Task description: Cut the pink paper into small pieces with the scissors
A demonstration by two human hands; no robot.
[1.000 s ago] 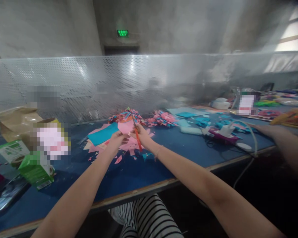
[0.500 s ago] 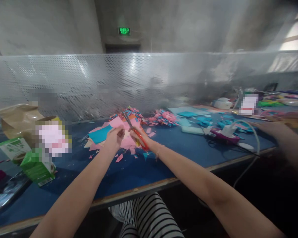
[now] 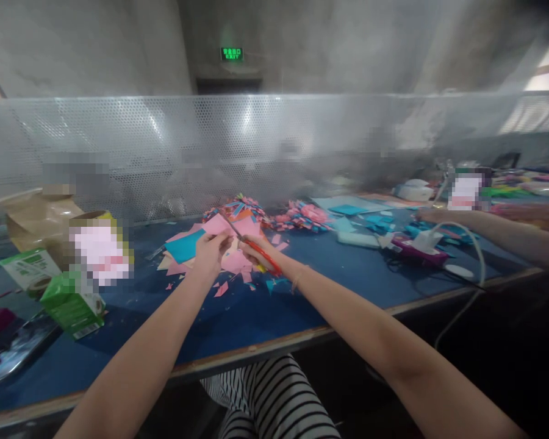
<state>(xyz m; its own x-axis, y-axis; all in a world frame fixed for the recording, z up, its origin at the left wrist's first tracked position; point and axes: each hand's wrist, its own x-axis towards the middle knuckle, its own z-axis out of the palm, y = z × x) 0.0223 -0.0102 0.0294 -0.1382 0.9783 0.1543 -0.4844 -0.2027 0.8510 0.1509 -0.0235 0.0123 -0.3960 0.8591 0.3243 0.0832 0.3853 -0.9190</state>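
My right hand [image 3: 255,249] is closed around red-handled scissors [image 3: 269,259], whose blades point up and left over pink paper. Close by on the left, my left hand [image 3: 214,249] has its fingers pinched together; what they hold is too small to make out. Beneath and behind both hands lies a loose pile of paper, with a blue sheet [image 3: 183,246] and pink sheets [image 3: 217,224] on it. Small pink scraps [image 3: 221,289] are scattered in front of the pile.
Heaps of pink and blue cut pieces [image 3: 304,214] lie behind the pile. To the right are a purple power strip [image 3: 416,251] with a white cable and a co-worker's arm [image 3: 498,225]. Green boxes [image 3: 73,305] and a brown paper bag [image 3: 39,216] stand left.
The scissors have tilted lower, their blades nearer my left hand's fingers. The co-worker's arm at the right has moved up and further over the table.
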